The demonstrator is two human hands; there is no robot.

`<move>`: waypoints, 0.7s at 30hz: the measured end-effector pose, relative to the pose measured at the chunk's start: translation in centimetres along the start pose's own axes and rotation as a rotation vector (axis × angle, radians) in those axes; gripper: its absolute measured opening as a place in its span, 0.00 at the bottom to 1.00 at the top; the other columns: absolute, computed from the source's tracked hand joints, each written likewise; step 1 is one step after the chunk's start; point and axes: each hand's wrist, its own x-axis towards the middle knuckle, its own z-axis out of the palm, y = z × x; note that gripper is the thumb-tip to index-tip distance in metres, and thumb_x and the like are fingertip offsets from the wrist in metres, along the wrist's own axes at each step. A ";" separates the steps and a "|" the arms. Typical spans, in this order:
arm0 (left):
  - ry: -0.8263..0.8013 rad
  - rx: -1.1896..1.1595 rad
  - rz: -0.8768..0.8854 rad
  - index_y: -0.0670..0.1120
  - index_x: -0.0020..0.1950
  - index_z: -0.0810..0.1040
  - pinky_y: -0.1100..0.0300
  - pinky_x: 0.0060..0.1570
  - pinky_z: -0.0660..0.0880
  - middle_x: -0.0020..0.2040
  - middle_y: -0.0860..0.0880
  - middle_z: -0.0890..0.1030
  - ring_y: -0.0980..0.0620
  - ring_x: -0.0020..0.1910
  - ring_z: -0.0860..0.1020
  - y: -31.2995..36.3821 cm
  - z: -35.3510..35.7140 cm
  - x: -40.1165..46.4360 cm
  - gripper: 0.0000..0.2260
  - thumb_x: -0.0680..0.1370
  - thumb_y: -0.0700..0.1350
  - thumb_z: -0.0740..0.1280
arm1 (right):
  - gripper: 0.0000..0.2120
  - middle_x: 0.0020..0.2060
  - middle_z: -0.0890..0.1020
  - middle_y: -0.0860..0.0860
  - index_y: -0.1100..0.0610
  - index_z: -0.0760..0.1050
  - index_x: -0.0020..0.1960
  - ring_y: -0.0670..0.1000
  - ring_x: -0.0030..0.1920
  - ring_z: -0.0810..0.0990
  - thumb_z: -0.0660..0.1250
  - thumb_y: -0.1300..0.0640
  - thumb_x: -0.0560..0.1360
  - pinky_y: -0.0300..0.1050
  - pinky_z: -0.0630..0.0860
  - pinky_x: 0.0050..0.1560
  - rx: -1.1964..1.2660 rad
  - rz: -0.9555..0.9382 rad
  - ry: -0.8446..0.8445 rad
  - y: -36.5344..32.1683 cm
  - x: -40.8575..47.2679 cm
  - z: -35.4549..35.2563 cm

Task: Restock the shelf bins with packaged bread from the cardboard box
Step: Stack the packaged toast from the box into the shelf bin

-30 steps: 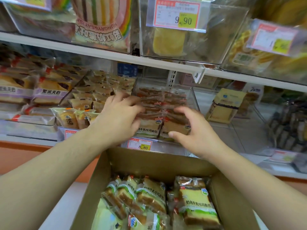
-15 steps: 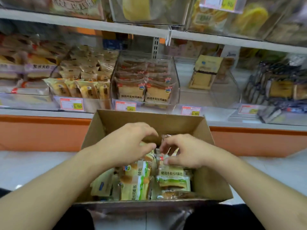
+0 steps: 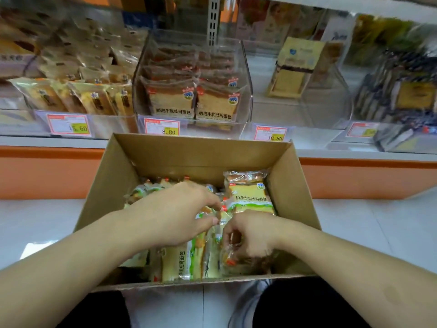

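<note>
both hands down in the cardboard box [image 3: 151, 166], left hand [image 3: 176, 213] and right hand [image 3: 251, 234] each pinching bread packs [image 3: 179, 259], grip closed on wrappers

Box mouth: the cardboard box [image 3: 165, 150] stands open-topped, its flaps clear of the opening.
Box interior: bread packages [image 3: 176, 261] stand packed edge-up; a bare gap lies along the far wall.
Centre bin: the clear bin [image 3: 247, 91] is open above, filled by two rows of packages [image 3: 172, 100].
Right neighbour: the bin [image 3: 331, 107] with one upright pack [image 3: 295, 67] has bare floor in front.
Overhead: the upper shelf edge [image 3: 354, 5] limits the entry height.
</note>
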 end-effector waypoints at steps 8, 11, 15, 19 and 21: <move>-0.219 0.002 -0.168 0.61 0.70 0.74 0.57 0.53 0.77 0.44 0.60 0.77 0.61 0.40 0.74 -0.7 -0.4 0.4 0.18 0.81 0.62 0.65 | 0.10 0.44 0.87 0.47 0.48 0.85 0.51 0.49 0.43 0.86 0.80 0.58 0.72 0.47 0.84 0.50 0.204 -0.075 0.051 0.7 0.1 -5.1; -0.275 -0.093 -0.217 0.61 0.69 0.74 0.60 0.53 0.76 0.44 0.64 0.73 0.62 0.48 0.78 -1.1 -1.1 0.4 0.24 0.76 0.67 0.70 | 0.10 0.44 0.88 0.53 0.52 0.86 0.53 0.47 0.41 0.84 0.79 0.63 0.74 0.49 0.83 0.52 0.394 -0.139 0.080 0.1 -1.1 -7.9; -0.211 -0.247 -0.187 0.63 0.61 0.78 0.58 0.58 0.78 0.54 0.64 0.82 0.64 0.54 0.79 -1.5 -2.3 0.5 0.22 0.71 0.66 0.75 | 0.11 0.48 0.87 0.65 0.61 0.84 0.56 0.54 0.46 0.84 0.75 0.70 0.75 0.56 0.83 0.56 0.684 -0.227 0.189 -0.9 -3.1 -10.7; 0.014 -0.320 -0.185 0.61 0.52 0.81 0.62 0.41 0.78 0.45 0.62 0.83 0.65 0.40 0.79 -1.5 -4.0 0.4 0.11 0.73 0.60 0.77 | 0.10 0.49 0.88 0.62 0.58 0.84 0.58 0.56 0.48 0.86 0.74 0.66 0.78 0.54 0.82 0.55 0.760 -0.248 0.374 -1.5 -4.3 -12.1; 0.114 -0.324 -0.212 0.59 0.50 0.81 0.58 0.42 0.80 0.44 0.61 0.84 0.62 0.40 0.81 -1.8 -5.1 0.4 0.11 0.73 0.60 0.77 | 0.11 0.52 0.88 0.53 0.51 0.85 0.59 0.52 0.54 0.87 0.75 0.62 0.79 0.49 0.83 0.58 0.711 -0.253 0.501 -1.7 -5.1 -12.9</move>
